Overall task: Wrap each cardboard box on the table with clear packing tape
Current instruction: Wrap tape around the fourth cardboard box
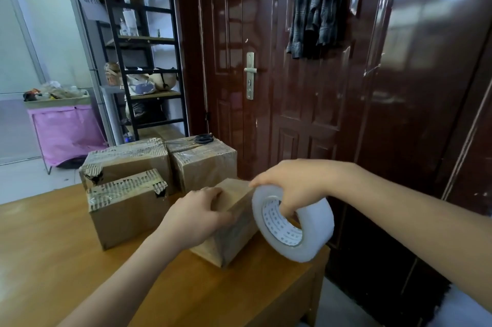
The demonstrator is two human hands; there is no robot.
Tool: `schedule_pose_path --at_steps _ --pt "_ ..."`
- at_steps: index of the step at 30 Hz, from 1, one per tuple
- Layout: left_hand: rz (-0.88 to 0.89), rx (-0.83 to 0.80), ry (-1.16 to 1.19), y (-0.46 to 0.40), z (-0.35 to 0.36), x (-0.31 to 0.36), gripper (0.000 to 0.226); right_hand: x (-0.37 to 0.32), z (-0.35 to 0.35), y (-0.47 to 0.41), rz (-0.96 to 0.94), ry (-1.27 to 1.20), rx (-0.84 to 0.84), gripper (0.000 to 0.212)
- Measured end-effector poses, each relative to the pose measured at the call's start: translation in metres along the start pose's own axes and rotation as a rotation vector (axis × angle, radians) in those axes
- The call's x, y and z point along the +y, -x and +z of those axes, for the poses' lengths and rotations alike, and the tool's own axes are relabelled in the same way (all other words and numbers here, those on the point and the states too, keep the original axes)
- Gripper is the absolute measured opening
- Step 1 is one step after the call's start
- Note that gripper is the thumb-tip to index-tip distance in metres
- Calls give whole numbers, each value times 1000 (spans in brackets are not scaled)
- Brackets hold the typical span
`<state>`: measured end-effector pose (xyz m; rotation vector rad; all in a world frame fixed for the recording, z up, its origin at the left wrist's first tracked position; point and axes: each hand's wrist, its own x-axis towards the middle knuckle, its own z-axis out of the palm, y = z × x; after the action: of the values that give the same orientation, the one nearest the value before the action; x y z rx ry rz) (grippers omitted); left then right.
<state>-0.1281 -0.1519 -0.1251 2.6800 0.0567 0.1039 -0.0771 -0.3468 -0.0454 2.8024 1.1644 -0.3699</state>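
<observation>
Centre of the frame, near the table's (53, 246) right edge: we see a small cardboard box (234, 236) tilted up on one edge. The left hand (195, 216) grips its near side, fingers curled together over the top edge. The right hand (290, 185) holds the tape roll (292, 222) touching the box's right end, thumb hooked inside the core, remaining fingers stretched over the roll toward the box's top corner; we cannot tell whether a strip is drawn out. Left of centre, three more boxes: a torn-edged one (125, 209) nearest, a larger one (125, 164) behind it, a third (205, 164) beside that, with scissors (202, 139) on top.
</observation>
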Motion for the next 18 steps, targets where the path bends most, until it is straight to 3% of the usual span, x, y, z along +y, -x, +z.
schedule_pose_path --at_steps 2,4,9,14,16,18 --pt "-68 -31 383 -2 -6 -2 80 3 -13 1 -12 -18 102 79" --pt "-121 -55 611 -4 -8 -4 69 3 -25 -1 -13 -40 253 78" --pt "-204 -138 828 -9 -10 -18 45 -8 -32 -24 -20 -225 605 52" --pt "-166 6 869 -16 -7 -25 37 -14 -30 -47 32 -366 871 22" --pt "-87 138 676 -20 -1 -28 33 -17 -28 -53 41 -357 965 20" --pt "-7 316 314 -25 5 -34 28 -20 -21 -61 10 -356 960 28"
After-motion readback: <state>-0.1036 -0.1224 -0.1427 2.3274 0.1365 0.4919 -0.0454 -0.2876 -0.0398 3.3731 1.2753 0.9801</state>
